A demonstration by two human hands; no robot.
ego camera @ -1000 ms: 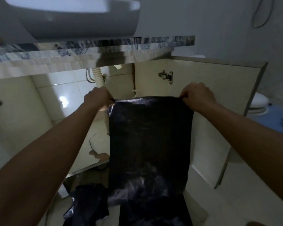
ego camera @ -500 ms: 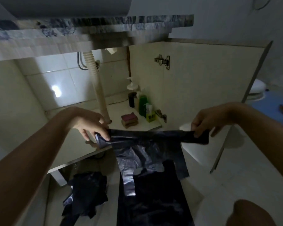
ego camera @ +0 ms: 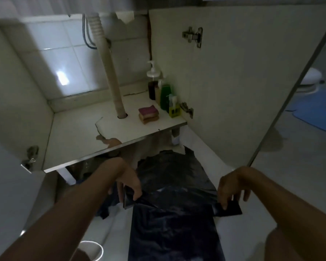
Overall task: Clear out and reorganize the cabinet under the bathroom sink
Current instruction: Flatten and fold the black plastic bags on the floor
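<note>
A black plastic bag (ego camera: 173, 219) lies spread on the pale floor in front of the open cabinet (ego camera: 87, 132). My left hand (ego camera: 127, 182) pinches the bag's left handle strip. My right hand (ego camera: 231, 187) pinches the right handle strip close to the floor. On the cabinet shelf, at its right end, stand a pump bottle (ego camera: 153, 81), a green bottle (ego camera: 165, 97) and a small yellow spray bottle (ego camera: 174, 108). Two stacked sponges (ego camera: 148, 113) lie beside them.
A white drain pipe (ego camera: 111, 72) runs down through the shelf, whose front edge is chipped. The right cabinet door (ego camera: 243, 81) stands open. Another dark bag (ego camera: 104, 210) lies under my left arm. A white round container (ego camera: 91, 250) sits bottom left. A toilet and blue mat are far right.
Both hands have lowered the black bag from chest height in front of the cabinet down to the floor, where it now lies spread flat. The view has tilted downward.
</note>
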